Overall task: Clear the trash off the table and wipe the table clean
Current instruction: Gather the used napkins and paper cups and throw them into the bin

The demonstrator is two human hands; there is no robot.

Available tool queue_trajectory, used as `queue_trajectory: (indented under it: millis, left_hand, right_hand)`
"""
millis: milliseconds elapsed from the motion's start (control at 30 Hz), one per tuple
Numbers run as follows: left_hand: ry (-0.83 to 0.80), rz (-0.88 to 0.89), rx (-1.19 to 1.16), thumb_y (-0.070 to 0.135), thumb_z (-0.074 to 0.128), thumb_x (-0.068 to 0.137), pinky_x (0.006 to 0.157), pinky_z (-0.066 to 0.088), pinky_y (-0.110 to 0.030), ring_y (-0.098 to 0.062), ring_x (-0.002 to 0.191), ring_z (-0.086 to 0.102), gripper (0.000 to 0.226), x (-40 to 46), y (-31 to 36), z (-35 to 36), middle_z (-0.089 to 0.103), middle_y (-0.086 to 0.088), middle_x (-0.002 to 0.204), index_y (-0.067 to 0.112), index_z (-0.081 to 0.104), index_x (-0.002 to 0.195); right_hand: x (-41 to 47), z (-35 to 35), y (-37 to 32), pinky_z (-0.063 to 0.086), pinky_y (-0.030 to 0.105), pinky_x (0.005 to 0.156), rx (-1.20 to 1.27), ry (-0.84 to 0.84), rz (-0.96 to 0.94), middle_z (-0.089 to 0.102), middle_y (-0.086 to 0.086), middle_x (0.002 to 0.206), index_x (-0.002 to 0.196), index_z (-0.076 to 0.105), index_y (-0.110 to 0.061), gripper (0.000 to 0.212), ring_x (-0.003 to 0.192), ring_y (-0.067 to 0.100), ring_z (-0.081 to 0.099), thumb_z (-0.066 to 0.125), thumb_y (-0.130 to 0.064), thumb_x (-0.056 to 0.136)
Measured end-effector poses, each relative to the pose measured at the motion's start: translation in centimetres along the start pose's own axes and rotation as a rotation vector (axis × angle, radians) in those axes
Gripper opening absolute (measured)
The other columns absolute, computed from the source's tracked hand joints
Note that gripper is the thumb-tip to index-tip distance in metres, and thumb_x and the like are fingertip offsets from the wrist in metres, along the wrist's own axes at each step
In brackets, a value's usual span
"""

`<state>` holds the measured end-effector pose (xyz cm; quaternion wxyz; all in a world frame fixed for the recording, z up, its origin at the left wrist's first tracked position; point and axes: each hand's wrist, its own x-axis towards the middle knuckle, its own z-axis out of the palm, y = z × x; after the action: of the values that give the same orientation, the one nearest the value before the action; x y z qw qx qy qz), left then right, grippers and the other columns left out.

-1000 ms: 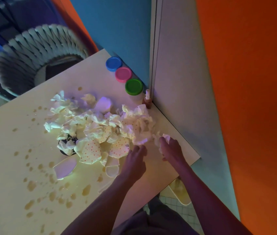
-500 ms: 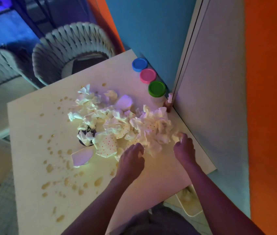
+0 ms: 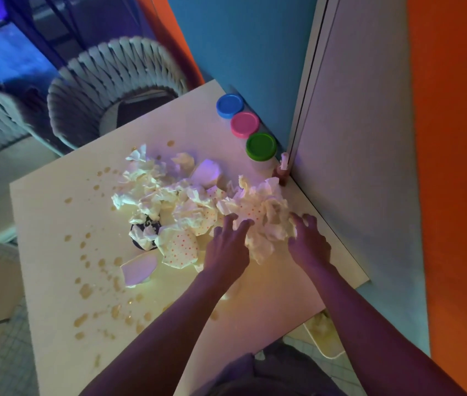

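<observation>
A heap of crumpled white napkins and red-dotted paper (image 3: 198, 207) covers the middle of the pale table (image 3: 55, 224). My left hand (image 3: 228, 247) lies on the heap's near edge with fingers spread over a crumpled wad (image 3: 260, 224). On the wad's right side, my right hand (image 3: 308, 241) touches it with spread, slightly bent fingers. A dark cup (image 3: 143, 232) stuffed with paper sits under the heap's left part. Flattened white cups (image 3: 139, 270) (image 3: 206, 172) lie beside the pile. Brown spill drops (image 3: 89, 290) dot the table's left and front.
Three tubs with blue (image 3: 230, 105), pink (image 3: 245, 124) and green (image 3: 261, 145) lids stand along the wall, with a small brown bottle (image 3: 282, 170) at the corner. A white bin (image 3: 326, 335) holding paper sits on the floor below the table's right edge. Woven chairs (image 3: 112, 81) stand behind.
The right hand, which pinched a small scrap, has opened and moved onto the big wad. My left hand has slid forward onto the heap and spread its fingers. The view shifted right.
</observation>
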<state>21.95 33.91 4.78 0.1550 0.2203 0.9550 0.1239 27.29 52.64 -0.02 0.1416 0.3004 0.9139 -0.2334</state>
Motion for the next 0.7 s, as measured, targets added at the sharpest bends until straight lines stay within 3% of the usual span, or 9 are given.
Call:
queue_trajectory:
  millis: [100,233,400,533,633,700]
  left_hand:
    - [-0.069,-0.008,0.117,0.031,0.067,0.090,0.073,0.053,-0.040,-0.035,0.121,0.050,0.068,1.1,0.8,0.3,0.024,-0.004,0.158,0.036,0.032,0.148]
    - [-0.128,-0.029,0.215,0.045,0.065,0.091,0.082,0.053,-0.042,-0.037,0.128,0.043,0.074,2.3,1.0,0.9,0.021,-0.009,0.160,0.032,0.024,0.151]
    - [-0.136,0.001,0.310,0.039,0.061,0.093,0.078,0.050,-0.040,-0.034,0.121,0.048,0.070,3.1,0.8,1.5,0.040,-0.011,0.143,0.023,0.027,0.152]
    - [-0.129,-0.007,0.301,0.025,0.059,0.091,0.067,0.045,-0.038,-0.032,0.112,0.053,0.047,3.5,1.0,1.7,0.051,-0.008,0.126,0.016,0.046,0.136]
    - [-0.117,0.011,0.229,0.017,0.058,0.089,0.063,0.046,-0.037,-0.030,0.106,0.056,0.035,3.4,0.8,1.7,0.056,-0.005,0.117,0.015,0.053,0.124]
    - [-0.090,0.008,0.125,0.014,0.057,0.088,0.063,0.049,-0.037,-0.028,0.102,0.057,0.027,3.1,0.6,1.5,0.059,-0.003,0.111,0.014,0.057,0.115]
  right_hand:
    - [-0.1,0.3,0.4,0.040,0.033,0.072,-0.012,-0.015,0.015,0.045,0.004,0.129,0.129,0.058,-0.030,0.038,0.095,0.033,0.065,0.057,-0.017,0.094]
    - [-0.3,0.6,0.7,0.041,0.033,0.074,0.052,-0.030,0.074,0.053,0.011,0.119,0.119,0.063,-0.020,0.027,0.098,0.036,0.063,0.052,-0.021,0.094]
    - [-0.6,1.0,1.0,0.044,0.035,0.075,0.239,-0.094,0.165,0.060,0.013,0.105,0.090,0.058,-0.019,0.020,0.086,0.033,0.058,0.047,-0.035,0.093]
    - [-0.9,1.0,0.8,0.044,0.033,0.070,0.290,-0.066,0.155,0.064,0.009,0.095,0.087,0.060,-0.018,0.031,0.085,0.031,0.061,0.057,-0.049,0.089]
    - [-1.0,0.5,0.3,0.043,0.034,0.062,0.320,-0.029,0.134,0.063,0.007,0.080,0.071,0.052,-0.017,0.019,0.074,0.031,0.056,0.061,-0.028,0.084]
    - [-0.8,0.2,-0.2,0.041,0.034,0.062,0.335,-0.019,0.114,0.061,0.007,0.078,0.073,0.050,-0.015,0.011,0.074,0.033,0.054,0.059,-0.015,0.081]
